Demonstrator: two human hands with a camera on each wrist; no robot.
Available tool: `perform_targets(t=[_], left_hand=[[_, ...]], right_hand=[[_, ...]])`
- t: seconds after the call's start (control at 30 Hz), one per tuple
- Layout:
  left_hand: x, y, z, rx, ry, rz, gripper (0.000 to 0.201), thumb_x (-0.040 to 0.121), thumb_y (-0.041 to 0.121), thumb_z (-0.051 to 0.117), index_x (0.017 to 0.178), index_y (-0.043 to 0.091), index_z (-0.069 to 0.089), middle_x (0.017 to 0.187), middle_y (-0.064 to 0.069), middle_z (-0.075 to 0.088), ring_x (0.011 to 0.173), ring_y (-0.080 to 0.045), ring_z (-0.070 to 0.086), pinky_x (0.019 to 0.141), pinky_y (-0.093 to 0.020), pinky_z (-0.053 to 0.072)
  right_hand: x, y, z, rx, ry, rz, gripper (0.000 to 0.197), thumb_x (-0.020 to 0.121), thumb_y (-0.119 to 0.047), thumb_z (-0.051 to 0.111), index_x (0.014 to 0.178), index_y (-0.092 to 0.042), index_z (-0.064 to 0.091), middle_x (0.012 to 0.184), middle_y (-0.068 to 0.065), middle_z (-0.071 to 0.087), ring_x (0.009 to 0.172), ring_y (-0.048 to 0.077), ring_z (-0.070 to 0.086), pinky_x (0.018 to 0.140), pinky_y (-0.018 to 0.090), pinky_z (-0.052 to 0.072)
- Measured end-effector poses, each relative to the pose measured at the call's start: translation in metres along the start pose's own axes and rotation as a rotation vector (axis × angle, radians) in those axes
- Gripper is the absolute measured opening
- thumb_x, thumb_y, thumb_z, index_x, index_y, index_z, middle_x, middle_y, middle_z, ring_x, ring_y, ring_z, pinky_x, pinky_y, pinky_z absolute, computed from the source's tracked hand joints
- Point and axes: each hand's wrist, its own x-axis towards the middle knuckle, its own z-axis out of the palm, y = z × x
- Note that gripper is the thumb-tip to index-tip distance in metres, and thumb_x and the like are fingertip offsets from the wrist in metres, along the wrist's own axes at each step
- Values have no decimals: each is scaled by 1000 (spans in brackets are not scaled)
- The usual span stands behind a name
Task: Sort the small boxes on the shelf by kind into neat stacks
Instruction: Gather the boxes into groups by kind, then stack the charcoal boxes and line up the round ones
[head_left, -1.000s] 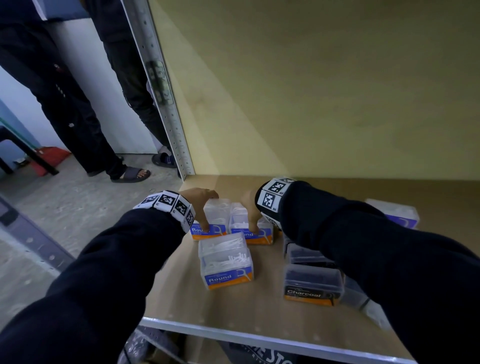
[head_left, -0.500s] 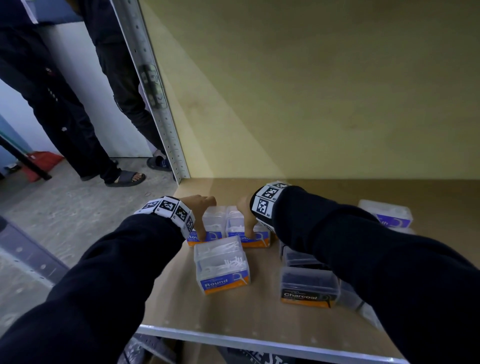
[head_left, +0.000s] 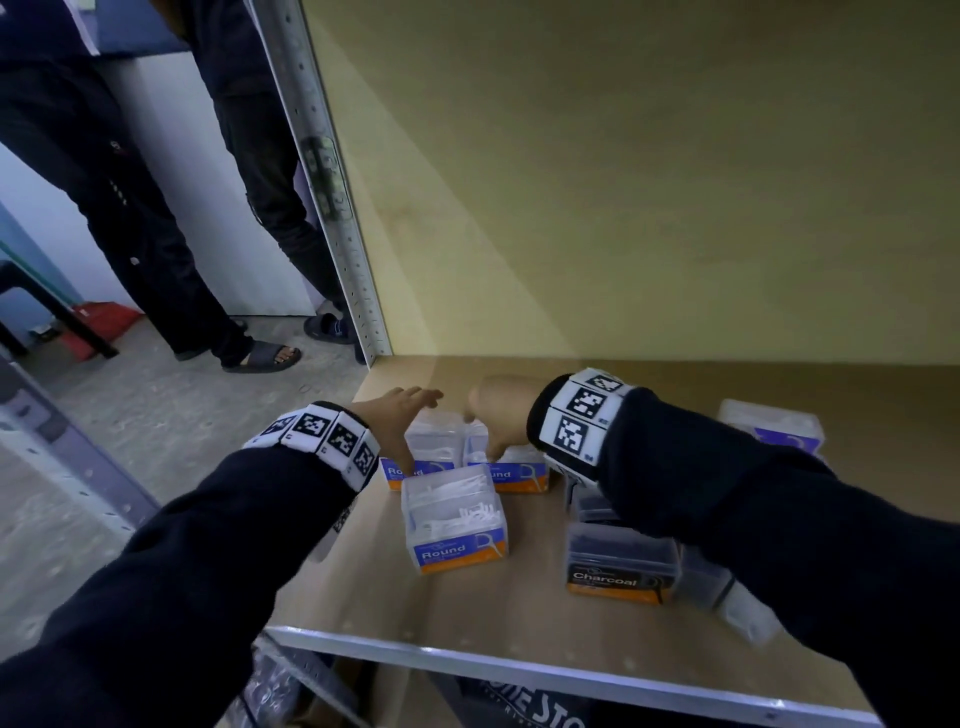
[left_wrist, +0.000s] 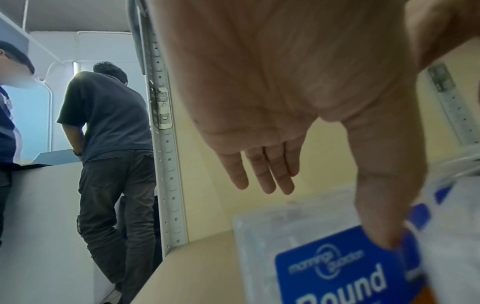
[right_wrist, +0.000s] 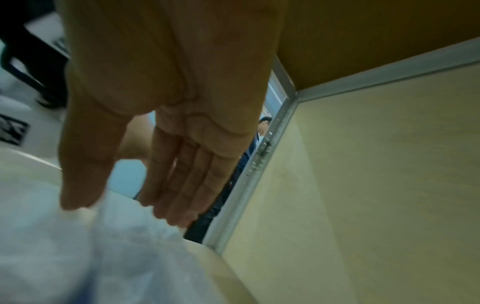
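Two clear "Round" floss-pick boxes stand side by side at the back left of the shelf: the left one (head_left: 434, 449) (left_wrist: 324, 257) and the right one (head_left: 517, 467) (right_wrist: 103, 246). My left hand (head_left: 410, 418) hovers over the left box with straight fingers (left_wrist: 259, 170), its thumb touching the blue label. My right hand (head_left: 496, 413) is over the right box, fingers (right_wrist: 182, 185) straight, thumb at the box's edge. A third Round box (head_left: 452, 519) sits in front. A dark "Charcoal" box (head_left: 621, 564) lies under my right forearm.
Another dark box (head_left: 592, 506) sits behind the Charcoal one. A purple-labelled clear box (head_left: 774, 428) is at the back right and clear boxes (head_left: 727, 597) lie at the front right. A metal upright (head_left: 337, 218) bounds the shelf's left side. Two people stand on the floor beyond it.
The fingers of both hands, curled over the two rear Round boxes before, have straightened and lifted off their tops. The boxes stay side by side.
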Motion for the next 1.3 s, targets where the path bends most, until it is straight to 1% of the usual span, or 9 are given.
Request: perform_targets(t=[0.17, 0.27, 0.37, 0.43, 0.57, 0.63, 0.8, 1.0, 1.3], left_hand=[[-23, 3, 8, -82, 165, 115, 51, 89, 10, 60, 137, 14, 45, 136, -7, 49, 118, -19, 49, 72, -10, 31], [-32, 1, 14, -167, 177, 164, 35, 90, 12, 60, 125, 12, 60, 126, -10, 59, 93, -12, 50, 62, 0, 34], [-40, 2, 23, -192, 165, 153, 34, 90, 18, 62, 123, 12, 63, 126, -8, 60, 106, -21, 57, 70, 0, 33], [-42, 3, 28, -181, 164, 151, 35, 90, 20, 61, 124, 12, 63, 130, -7, 58, 115, -21, 56, 83, -9, 33], [-47, 7, 33, -147, 168, 140, 37, 93, 22, 57, 128, 13, 59, 136, -5, 53, 121, -19, 53, 96, -16, 35], [-50, 9, 33, -150, 162, 137, 37, 93, 22, 57, 129, 12, 58, 136, -5, 54, 123, -20, 52, 100, -19, 35], [-53, 11, 32, -114, 135, 116, 45, 90, 27, 61, 131, 13, 56, 136, -4, 55, 122, -20, 53, 102, -22, 36], [-55, 14, 33, -13, 119, 71, 54, 86, 29, 64, 137, 16, 49, 135, -4, 54, 121, -20, 52, 96, -24, 40], [-57, 1, 34, 31, 121, -89, 55, 83, 19, 66, 135, 13, 49, 135, -8, 53, 122, -24, 51, 100, -31, 43]], right_hand=[[-32, -31, 13, -64, -11, -196, 39, 93, -13, 54, 132, -7, 54, 134, 10, 57, 121, 25, 54, 96, 30, 43], [-39, -43, 26, -250, -18, -220, 31, 93, -12, 52, 121, 1, 59, 114, 19, 62, 102, 31, 60, 68, 31, 44], [-50, -44, 31, -205, 17, -149, 25, 91, -5, 51, 113, 5, 61, 81, 18, 50, 70, 29, 51, 48, 24, 31], [-56, -45, 35, -197, 24, -96, 22, 92, 1, 48, 107, 7, 61, 93, 22, 56, 84, 33, 59, 56, 27, 36], [-63, -50, 43, -138, 53, -27, 35, 87, 12, 43, 57, -3, 32, 63, 10, 33, 60, 27, 42, 47, 25, 26], [-63, -51, 48, -102, 62, -16, 35, 86, 13, 43, 58, -4, 32, 63, 9, 32, 66, 29, 43, 47, 26, 25], [-60, -52, 58, 41, 104, 2, 28, 90, 4, 47, 117, 4, 53, 122, 21, 53, 110, 37, 55, 81, 38, 44], [-69, -42, 59, 75, 92, 69, 25, 82, -11, 65, 65, -9, 46, 67, 5, 40, 62, 21, 46, 49, 26, 32], [-66, -32, 37, 128, 206, 185, 31, 80, -5, 63, 62, -8, 38, 70, 5, 39, 57, 18, 39, 42, 24, 25]])
